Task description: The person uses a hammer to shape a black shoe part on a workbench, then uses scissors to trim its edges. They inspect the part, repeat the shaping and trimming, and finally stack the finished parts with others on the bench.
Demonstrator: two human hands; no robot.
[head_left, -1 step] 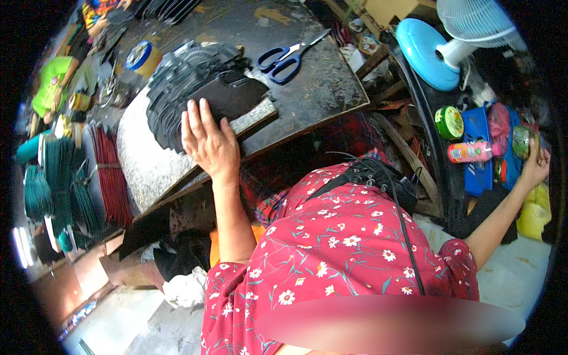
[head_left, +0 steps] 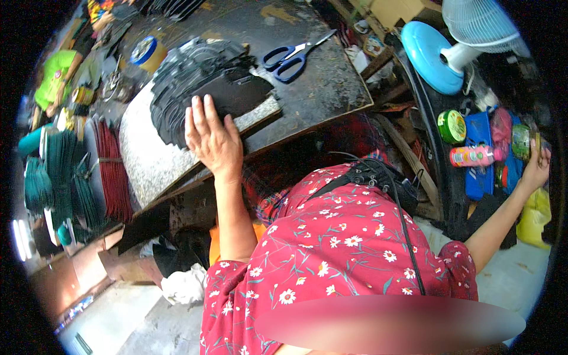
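Observation:
My left hand (head_left: pixel 210 139) lies flat, fingers stretched out, on the near edge of a fanned pile of thin black cut pieces (head_left: pixel 195 77). The pile rests on a speckled grey-white board (head_left: pixel 145 148) at the worktable's near edge. My right hand (head_left: pixel 537 165) is far out to the right, its fingers closed around something thin and brownish that is too small to make out. Just left of those fingers stands a greenish jar (head_left: pixel 520 142). Blue-handled scissors (head_left: pixel 290 62) lie with blades apart on the dark worktable (head_left: pixel 331 83), right of the pile.
A blue-lidded jar (head_left: pixel 148 53) stands behind the pile. Bundles of green strips (head_left: pixel 59 171) and dark red strips (head_left: pixel 111 171) sit at the left. On the right are a fan (head_left: pixel 435 59), a green tub (head_left: pixel 451 126), a pink bottle (head_left: pixel 471 156) and a blue basket (head_left: pixel 479 180). A co-worker's green shirt (head_left: pixel 56 80) shows far left.
The whole view has shifted slightly. My left hand stays on the black pieces, and my right hand remains beside the greenish jar with its fingers closed.

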